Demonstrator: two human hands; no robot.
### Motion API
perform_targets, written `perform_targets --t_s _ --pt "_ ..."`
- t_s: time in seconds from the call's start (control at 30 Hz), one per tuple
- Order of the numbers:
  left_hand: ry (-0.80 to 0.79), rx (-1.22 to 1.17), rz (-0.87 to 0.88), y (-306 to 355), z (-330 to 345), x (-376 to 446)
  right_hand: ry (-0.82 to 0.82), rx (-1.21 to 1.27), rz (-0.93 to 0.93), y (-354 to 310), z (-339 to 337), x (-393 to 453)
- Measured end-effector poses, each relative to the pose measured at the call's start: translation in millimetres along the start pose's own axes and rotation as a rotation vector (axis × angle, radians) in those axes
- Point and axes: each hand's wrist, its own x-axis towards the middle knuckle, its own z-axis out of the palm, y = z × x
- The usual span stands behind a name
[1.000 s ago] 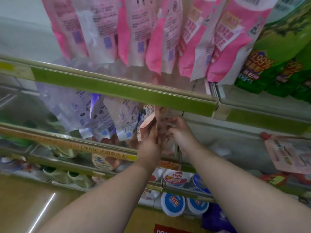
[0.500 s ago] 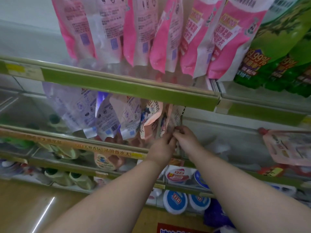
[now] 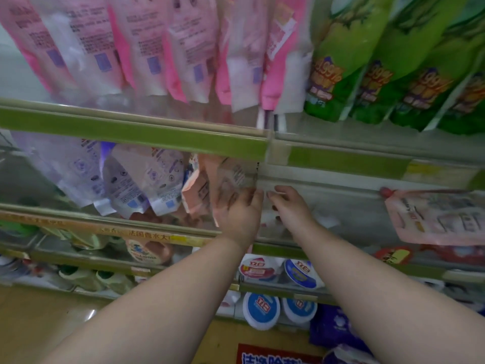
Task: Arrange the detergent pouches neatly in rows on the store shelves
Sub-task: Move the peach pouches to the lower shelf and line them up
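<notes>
On the middle shelf [image 3: 110,222] a row of white-lavender pouches [image 3: 136,182] leans to the left, and two peach pouches [image 3: 202,187] stand at its right end. My left hand [image 3: 241,216] grips the right edge of the rightmost peach pouch [image 3: 231,177], with its fingers on the pouch's side. My right hand [image 3: 291,208] hovers just to the right of it with fingers loosely apart and nothing in them. Pink pouches [image 3: 136,48] and green pouches [image 3: 393,74] stand in rows on the upper shelf [image 3: 131,137].
A pink pouch [image 3: 433,219] lies flat at the right of the middle shelf, with bare shelf between it and my hands. Round tubs with blue lids [image 3: 259,308] and pale bottles [image 3: 86,279] fill the lower shelves. A purple pack [image 3: 333,327] sits low on the right.
Both hands have shifted right and set the peach pouch upright at the end of the row. My right hand has come off the pouch; the left still holds it.
</notes>
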Motion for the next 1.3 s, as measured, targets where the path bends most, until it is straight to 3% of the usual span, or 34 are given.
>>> perform_targets --t_s 0.23,0.47,0.73,0.9,1.13,1.3 --pt "-0.075 -0.151 -0.033 66.9 124.9 -17.0 0.033 -0.012 0.001 42.0 -131.5 25.1" --pt "-0.154 -0.100 -0.006 124.2 260.5 -42.1 0.130 -0.055 -0.040 88.3 -271.5 42.4" --pt "-0.341 0.040 -0.013 157.0 365.6 -59.0 0.208 0.012 0.025 136.7 -390.1 43.3" --pt "-0.383 0.211 -0.153 156.5 400.9 -58.8 0.246 0.009 0.078 162.9 -436.2 38.4" --pt "-0.224 0.096 -0.391 161.1 427.2 -53.4 0.192 0.004 0.124 187.0 -461.0 37.0" --pt "-0.161 0.243 -0.474 167.6 430.9 -46.1 0.129 -0.127 0.117 190.0 -463.1 35.9"
